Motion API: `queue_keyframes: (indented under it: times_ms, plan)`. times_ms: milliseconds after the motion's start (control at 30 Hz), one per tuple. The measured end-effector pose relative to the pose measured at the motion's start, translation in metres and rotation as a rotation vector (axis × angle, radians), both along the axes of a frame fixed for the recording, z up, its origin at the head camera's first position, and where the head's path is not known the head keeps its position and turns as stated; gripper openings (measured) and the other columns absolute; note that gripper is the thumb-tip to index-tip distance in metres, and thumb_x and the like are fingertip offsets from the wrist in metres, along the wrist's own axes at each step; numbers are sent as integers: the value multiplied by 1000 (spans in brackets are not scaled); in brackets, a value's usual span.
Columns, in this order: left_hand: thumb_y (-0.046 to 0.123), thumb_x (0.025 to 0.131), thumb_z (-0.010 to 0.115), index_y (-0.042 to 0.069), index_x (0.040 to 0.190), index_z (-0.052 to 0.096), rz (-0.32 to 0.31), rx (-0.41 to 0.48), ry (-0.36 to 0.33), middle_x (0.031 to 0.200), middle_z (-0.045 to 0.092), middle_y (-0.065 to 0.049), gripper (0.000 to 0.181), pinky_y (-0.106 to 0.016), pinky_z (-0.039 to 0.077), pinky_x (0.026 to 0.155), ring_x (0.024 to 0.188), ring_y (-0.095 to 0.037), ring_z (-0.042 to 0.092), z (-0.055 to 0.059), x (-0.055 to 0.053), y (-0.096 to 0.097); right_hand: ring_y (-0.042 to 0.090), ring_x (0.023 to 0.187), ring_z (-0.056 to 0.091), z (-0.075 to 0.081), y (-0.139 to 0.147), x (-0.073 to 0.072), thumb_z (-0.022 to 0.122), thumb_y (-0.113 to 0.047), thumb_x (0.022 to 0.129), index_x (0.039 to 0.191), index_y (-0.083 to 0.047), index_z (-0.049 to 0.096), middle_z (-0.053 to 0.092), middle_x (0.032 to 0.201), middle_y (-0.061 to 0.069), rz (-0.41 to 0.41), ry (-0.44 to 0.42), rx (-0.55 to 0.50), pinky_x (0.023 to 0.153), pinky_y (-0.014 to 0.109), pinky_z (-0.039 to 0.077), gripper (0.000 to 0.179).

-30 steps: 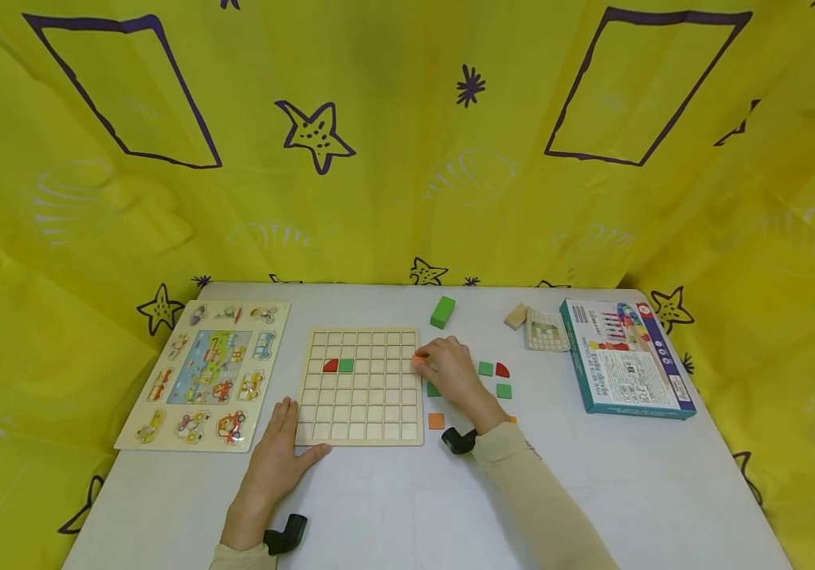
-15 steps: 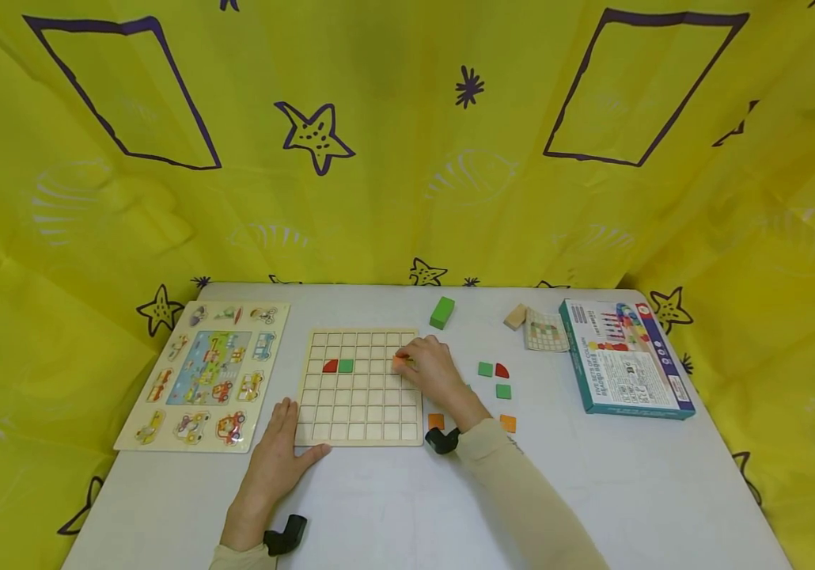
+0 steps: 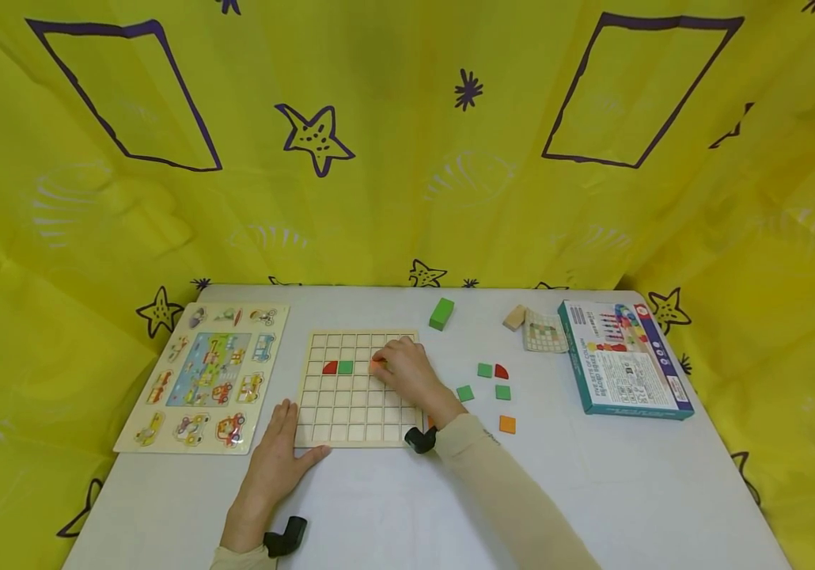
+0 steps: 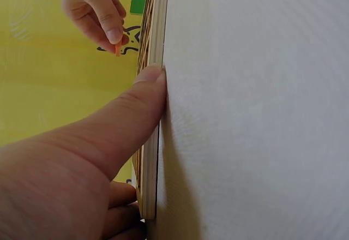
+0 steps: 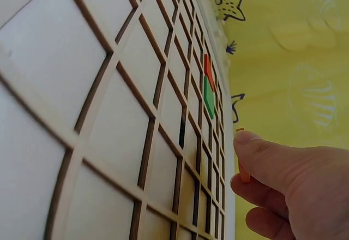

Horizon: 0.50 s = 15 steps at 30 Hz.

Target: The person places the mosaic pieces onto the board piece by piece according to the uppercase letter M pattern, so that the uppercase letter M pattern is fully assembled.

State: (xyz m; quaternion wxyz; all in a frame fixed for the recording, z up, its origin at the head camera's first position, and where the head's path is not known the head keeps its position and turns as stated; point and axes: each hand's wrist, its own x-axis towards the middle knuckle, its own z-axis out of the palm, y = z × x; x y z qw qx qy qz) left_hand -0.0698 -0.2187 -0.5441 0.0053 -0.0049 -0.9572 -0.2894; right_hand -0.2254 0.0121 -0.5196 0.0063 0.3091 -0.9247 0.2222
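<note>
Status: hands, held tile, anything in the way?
Right hand pinches orange tile, above board. Left hand against board's near left corner. Red tile, green tile in cells. No obstruction seen.

Box (image 3: 624,361): "FIVE SETS OF COLUMN"

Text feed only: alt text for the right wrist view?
The right hand pinches an orange tile above a wooden grid board. A red tile and a green tile sit side by side in the grid; a yellow patterned curtain hangs behind.
</note>
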Motion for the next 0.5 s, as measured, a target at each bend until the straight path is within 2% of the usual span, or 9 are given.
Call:
queue_keyframes:
  times_ms: [333,500]
  plan:
    - [40,82,78,-19,142,30,-1,1,45,150,24,-37,97,-60,26,107,138,-51,20,-2,1,0,18,104,51,-2,-15,-1,66,-30,95,113,-12,72,66,112,-1,7,-6,27,86,36,42,26]
    - [40,82,78,-18,143,29,-1,4,42,150,22,-36,98,-60,26,107,139,-50,19,-3,0,-1,18,105,51,-1,-21,-2,67,-31,95,112,-12,72,66,114,-1,2,4,37,85,36,43,26]
